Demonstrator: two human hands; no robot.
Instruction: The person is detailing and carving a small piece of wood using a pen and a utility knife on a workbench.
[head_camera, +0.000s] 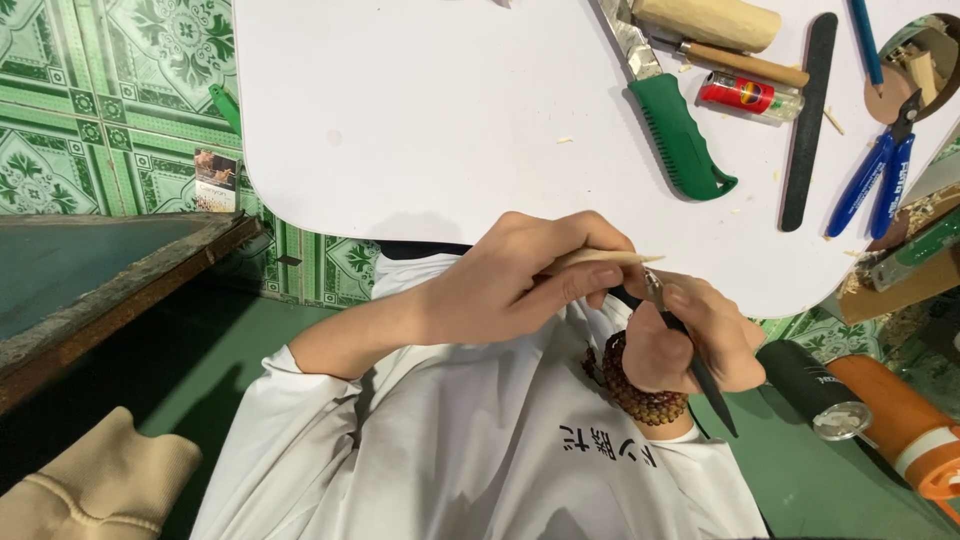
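Head view. The left hand (520, 285) is closed around a thin pale wooden stick (610, 258), thumb and fingers pinching it so that its pointed end projects to the right. The right hand (690, 340) is closed on a slim black-handled carving knife (700, 370); the blade end meets the stick just beside the left fingertips, and the black handle runs down past the wrist. A string of brown wooden beads (635, 395) circles the right wrist. Both hands are held above the lap, in front of a white long-sleeved shirt (470, 460), just off the near edge of the white rounded tabletop (430, 130).

On the tabletop, well apart from the hands: a green-handled hand saw (680, 130), a red cylindrical lighter (750, 97), a long black flat file (808, 120), blue-handled pliers (875, 180), a pale round wooden block (710, 20) and small wood chips scattered near the tools. To the right, below the table edge, lie a black cylindrical torch (815, 385) and an orange tool body (900, 420). The floor is green patterned tile (110, 90); a dark wooden board (100, 280) sits at left
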